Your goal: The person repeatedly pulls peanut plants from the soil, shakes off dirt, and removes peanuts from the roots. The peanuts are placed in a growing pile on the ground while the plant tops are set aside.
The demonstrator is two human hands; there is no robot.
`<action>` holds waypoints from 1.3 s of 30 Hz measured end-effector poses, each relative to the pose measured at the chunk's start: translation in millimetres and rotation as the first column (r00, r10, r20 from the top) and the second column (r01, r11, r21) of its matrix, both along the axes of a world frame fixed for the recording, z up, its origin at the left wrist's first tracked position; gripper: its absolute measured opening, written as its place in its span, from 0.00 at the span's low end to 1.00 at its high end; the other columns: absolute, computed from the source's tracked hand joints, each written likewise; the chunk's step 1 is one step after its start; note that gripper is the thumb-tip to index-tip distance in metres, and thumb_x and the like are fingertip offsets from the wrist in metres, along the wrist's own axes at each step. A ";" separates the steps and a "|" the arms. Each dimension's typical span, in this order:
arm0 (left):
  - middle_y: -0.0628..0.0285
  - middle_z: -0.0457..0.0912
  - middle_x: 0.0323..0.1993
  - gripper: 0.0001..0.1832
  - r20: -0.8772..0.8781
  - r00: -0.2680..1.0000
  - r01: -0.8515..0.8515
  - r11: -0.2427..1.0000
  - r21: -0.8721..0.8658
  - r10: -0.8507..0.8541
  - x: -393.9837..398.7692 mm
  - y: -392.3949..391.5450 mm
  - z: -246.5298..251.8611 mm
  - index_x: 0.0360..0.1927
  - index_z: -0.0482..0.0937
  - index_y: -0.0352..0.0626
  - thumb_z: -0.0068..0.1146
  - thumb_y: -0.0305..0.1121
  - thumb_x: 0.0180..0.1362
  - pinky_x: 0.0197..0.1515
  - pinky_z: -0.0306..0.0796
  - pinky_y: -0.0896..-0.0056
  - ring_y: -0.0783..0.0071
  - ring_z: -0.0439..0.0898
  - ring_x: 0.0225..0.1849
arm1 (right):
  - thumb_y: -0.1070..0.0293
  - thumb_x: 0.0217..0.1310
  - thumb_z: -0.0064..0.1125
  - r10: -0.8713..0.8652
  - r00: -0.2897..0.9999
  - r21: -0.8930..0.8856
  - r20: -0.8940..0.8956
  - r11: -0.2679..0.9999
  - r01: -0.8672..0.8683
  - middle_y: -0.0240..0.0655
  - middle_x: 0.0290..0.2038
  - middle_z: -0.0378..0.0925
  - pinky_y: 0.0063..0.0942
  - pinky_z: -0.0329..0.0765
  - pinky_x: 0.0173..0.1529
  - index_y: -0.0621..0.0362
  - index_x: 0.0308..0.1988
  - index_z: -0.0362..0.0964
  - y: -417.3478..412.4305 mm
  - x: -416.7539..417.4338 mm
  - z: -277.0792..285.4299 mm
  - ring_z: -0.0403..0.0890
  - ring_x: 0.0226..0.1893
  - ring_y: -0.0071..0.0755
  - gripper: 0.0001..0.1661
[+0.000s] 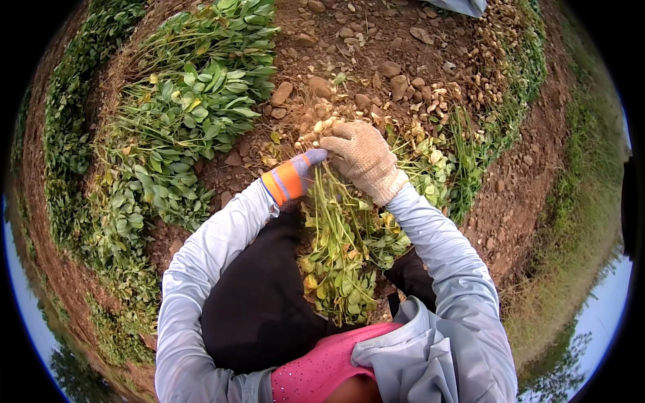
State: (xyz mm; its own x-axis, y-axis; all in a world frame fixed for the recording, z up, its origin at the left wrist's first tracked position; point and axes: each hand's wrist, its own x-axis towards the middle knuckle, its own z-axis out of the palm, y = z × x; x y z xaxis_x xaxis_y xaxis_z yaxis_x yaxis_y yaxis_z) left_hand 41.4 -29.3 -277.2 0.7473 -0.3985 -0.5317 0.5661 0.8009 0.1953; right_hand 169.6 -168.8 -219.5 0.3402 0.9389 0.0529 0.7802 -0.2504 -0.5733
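Note:
My left hand, in a purple and orange glove, is closed around the stems of an uprooted peanut plant. The leafy, partly yellow top hangs down between my knees. At its root end is a cluster of peanut pods, pointing away from me. My right hand, in a beige knitted glove, is at these pods from the right, with its fingers bent over them. Whether its fingertips grip a pod is hidden. Thin roots spread just beyond the pods.
Pulled peanut plants lie in a leafy row at the left. More plants with exposed pods line the right side. Reddish soil with stones lies ahead. A grey cloth or sheet shows at the top edge. Grass grows farther right.

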 end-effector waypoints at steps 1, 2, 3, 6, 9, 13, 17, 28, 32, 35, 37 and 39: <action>0.58 0.74 0.55 0.27 0.003 1.000 -0.013 1.000 0.026 0.013 -1.8 -1.3 -7.1 0.59 0.67 0.41 0.53 0.44 0.60 0.59 0.69 0.58 0.64 0.74 0.55 | 0.70 0.43 0.66 0.003 1.000 -0.008 -0.016 1.000 -0.003 0.36 0.36 0.76 0.38 0.74 0.46 0.54 0.39 0.74 1.7 -0.7 3.3 0.77 0.41 0.45 0.18; 0.58 0.74 0.55 0.27 0.006 1.000 -0.026 0.998 0.051 0.025 -3.7 -1.7 -13.0 0.59 0.67 0.41 0.53 0.44 0.60 0.59 0.69 0.58 0.64 0.75 0.55 | 0.70 0.44 0.66 0.006 0.999 -0.015 -0.032 1.000 -0.007 0.36 0.37 0.76 0.37 0.74 0.47 0.55 0.40 0.74 2.7 -2.2 5.6 0.77 0.42 0.44 0.17; 0.58 0.74 0.54 0.27 -0.004 1.000 -0.029 1.000 0.008 0.029 -1.3 -2.0 -10.6 0.59 0.68 0.41 0.54 0.44 0.60 0.58 0.69 0.58 0.64 0.74 0.55 | 0.70 0.47 0.65 -0.083 0.990 0.065 -0.114 0.994 0.091 0.36 0.38 0.77 0.35 0.74 0.49 0.55 0.40 0.74 -0.5 -4.9 3.4 0.77 0.43 0.43 0.16; 0.58 0.74 0.55 0.25 -0.056 0.997 -0.046 0.999 -0.028 0.045 3.6 0.5 -5.8 0.59 0.68 0.42 0.53 0.42 0.61 0.59 0.69 0.57 0.64 0.74 0.56 | 0.70 0.57 0.62 -0.290 0.863 0.143 -0.414 0.915 0.376 0.34 0.43 0.77 0.28 0.71 0.57 0.58 0.41 0.74 -10.3 -20.8 -8.2 0.76 0.50 0.33 0.11; 0.57 0.74 0.54 0.24 0.010 0.999 -0.049 0.997 -0.064 0.050 1.8 1.8 -4.8 0.59 0.68 0.42 0.52 0.41 0.62 0.59 0.69 0.57 0.64 0.74 0.56 | 0.70 0.59 0.61 -0.442 0.586 -0.051 -0.679 0.825 0.562 0.32 0.43 0.77 0.27 0.70 0.56 0.59 0.42 0.73 -6.8 -29.6 -8.8 0.75 0.51 0.30 0.11; 0.56 0.74 0.56 0.25 -0.051 0.999 -0.002 1.000 -0.011 0.001 -4.2 -3.2 -1.2 0.61 0.66 0.40 0.50 0.42 0.63 0.59 0.68 0.57 0.62 0.74 0.56 | 0.58 0.67 0.51 -0.421 0.134 -0.217 -0.897 0.685 0.695 0.39 0.48 0.74 0.31 0.71 0.57 0.60 0.51 0.67 -19.9 -4.0 -39.4 0.75 0.51 0.35 0.19; 0.54 0.74 0.56 0.28 -0.015 0.999 -0.042 0.997 0.063 0.043 -7.9 0.9 -11.0 0.61 0.66 0.39 0.52 0.45 0.62 0.59 0.68 0.57 0.60 0.75 0.55 | 0.52 0.67 0.49 -0.543 -0.071 -0.384 -0.836 0.488 0.784 0.40 0.51 0.71 0.30 0.74 0.56 0.60 0.56 0.62 -21.9 2.0 -18.4 0.75 0.51 0.35 0.27; 0.59 0.80 0.46 0.23 0.181 0.984 -0.072 0.916 0.395 -0.001 -11.2 0.1 -24.3 0.53 0.73 0.38 0.51 0.45 0.63 0.50 0.74 0.66 0.70 0.79 0.44 | 0.45 0.64 0.49 -0.550 0.450 -0.531 -0.704 0.828 0.180 0.43 0.57 0.67 0.27 0.74 0.50 0.63 0.66 0.48 -38.1 -31.4 23.5 0.73 0.49 0.32 0.43; 0.57 0.76 0.24 0.19 0.253 0.848 0.071 0.572 0.817 -0.467 -9.1 3.2 -18.1 0.56 0.71 0.39 0.42 0.40 0.67 0.31 0.70 0.66 0.69 0.76 0.28 | 0.48 0.51 0.66 -0.700 0.371 -0.658 -0.610 0.709 0.255 0.51 0.47 0.74 0.25 0.77 0.41 0.79 0.63 0.42 -8.3 -52.8 12.3 0.76 0.44 0.30 0.59; 0.52 0.66 0.17 0.21 0.323 0.672 -0.169 0.287 0.943 -0.667 -17.2 17.1 -33.8 0.58 0.68 0.42 0.40 0.43 0.68 0.26 0.67 0.60 0.59 0.70 0.22 | 0.47 0.50 0.66 -0.672 0.438 -0.650 -0.597 0.725 0.226 0.48 0.43 0.77 0.23 0.76 0.40 0.80 0.62 0.45 -3.1 -49.7 17.3 0.78 0.41 0.30 0.58; 0.61 0.76 0.25 0.26 0.355 0.754 -0.125 0.409 0.904 -0.553 -14.3 17.8 -22.8 0.49 0.75 0.38 0.38 0.51 0.68 0.31 0.69 0.69 0.71 0.74 0.27 | 0.51 0.52 0.63 -0.656 0.537 -0.623 -0.530 0.731 0.279 0.51 0.41 0.78 0.33 0.76 0.44 0.72 0.61 0.50 -2.7 -54.6 16.9 0.80 0.42 0.43 0.49; 0.65 0.81 0.28 0.28 0.260 0.865 0.019 0.547 0.837 -0.428 -13.8 20.9 1.9 0.47 0.78 0.38 0.41 0.54 0.66 0.32 0.70 0.71 0.76 0.75 0.29 | 0.56 0.54 0.60 -0.686 0.636 -0.752 -0.353 0.613 0.244 0.56 0.43 0.77 0.41 0.73 0.51 0.65 0.60 0.53 12.4 -52.6 52.0 0.78 0.45 0.56 0.40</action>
